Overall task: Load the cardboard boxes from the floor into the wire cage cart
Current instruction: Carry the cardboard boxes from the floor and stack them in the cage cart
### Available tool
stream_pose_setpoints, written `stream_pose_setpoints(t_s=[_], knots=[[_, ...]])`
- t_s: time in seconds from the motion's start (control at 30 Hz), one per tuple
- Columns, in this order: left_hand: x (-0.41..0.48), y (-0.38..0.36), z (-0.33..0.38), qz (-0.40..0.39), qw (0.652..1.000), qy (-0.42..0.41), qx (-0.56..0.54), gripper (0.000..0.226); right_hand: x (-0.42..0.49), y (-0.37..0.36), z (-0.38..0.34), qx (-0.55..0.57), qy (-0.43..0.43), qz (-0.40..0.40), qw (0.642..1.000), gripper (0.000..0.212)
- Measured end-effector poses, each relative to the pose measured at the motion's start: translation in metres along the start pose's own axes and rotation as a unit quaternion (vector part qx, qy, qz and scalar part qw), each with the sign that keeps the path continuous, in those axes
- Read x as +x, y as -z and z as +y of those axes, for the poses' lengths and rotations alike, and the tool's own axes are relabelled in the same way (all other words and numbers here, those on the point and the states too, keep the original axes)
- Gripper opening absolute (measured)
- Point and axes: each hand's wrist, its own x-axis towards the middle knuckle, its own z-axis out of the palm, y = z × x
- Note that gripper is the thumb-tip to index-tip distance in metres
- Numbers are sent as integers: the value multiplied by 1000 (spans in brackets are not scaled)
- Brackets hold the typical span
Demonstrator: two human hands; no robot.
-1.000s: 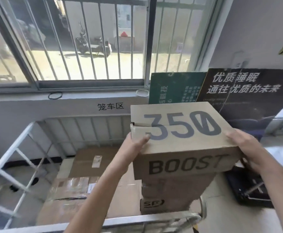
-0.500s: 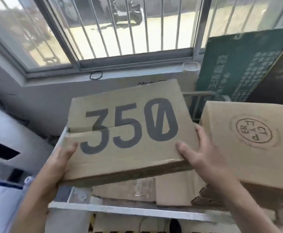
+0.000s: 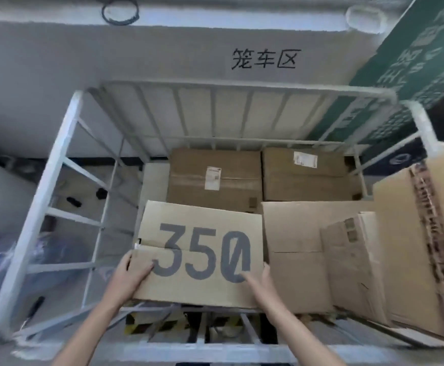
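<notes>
A flat tan cardboard box printed "350" [image 3: 202, 249] lies low inside the white wire cage cart [image 3: 57, 165], in its front left part. My left hand [image 3: 131, 276] grips the box's near left edge, thumb on top. My right hand [image 3: 257, 283] holds its near right corner. Two taped brown boxes [image 3: 215, 178] [image 3: 305, 175] sit side by side at the back of the cart. A plain tan box [image 3: 294, 244] lies right of the "350" box.
A tall cardboard box [image 3: 426, 247] stands at the cart's right side, with a smaller carton [image 3: 347, 260] leaning beside it. A green board [image 3: 411, 64] leans on the grey wall behind. Yellow-black floor tape [image 3: 147, 323] shows under the cart's front rail.
The "350" box has gone from chest height above the cart rim down into the cart. My view has tipped downward; the window has left the frame. Both hands stayed on the box.
</notes>
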Motion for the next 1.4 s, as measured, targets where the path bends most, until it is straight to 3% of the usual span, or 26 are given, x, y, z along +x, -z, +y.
stream_pose_setpoints(t_s=[0.17,0.3,0.43,0.6,0.7,0.77,0.83,0.93,1.0,1.1,1.27,1.4], knots=[[105,-34,-68,-62,993,98,4,51,95,-44,42,4,-41,24,999,72],[144,-81,-116,-123,979,151,65,58,141,-53,89,-27,-120,59,991,62],[139,-119,-148,-212,952,195,103,71,156,-49,123,-142,-219,19,965,81],[150,-113,-148,-227,942,220,112,64,166,-47,120,-151,-217,-11,964,61],[171,-102,-134,-201,954,176,139,68,167,-54,107,-204,-174,23,963,48],[197,-93,-117,-137,971,134,143,77,174,-63,89,-223,-92,58,969,55],[236,-88,-101,-83,981,83,156,67,195,-71,62,-234,14,75,969,57],[305,-93,-82,-57,973,21,224,56,257,-75,20,-278,156,76,945,53],[347,-104,-72,-71,961,-19,266,56,309,-77,-2,-327,198,89,920,52],[396,-128,-65,-113,935,-70,328,58,381,-83,-15,-386,194,72,899,59],[435,-153,-71,-114,853,-88,501,69,448,-94,12,-487,91,-15,869,70],[424,-158,-83,-74,812,-112,568,70,442,-107,38,-512,107,37,851,79]])
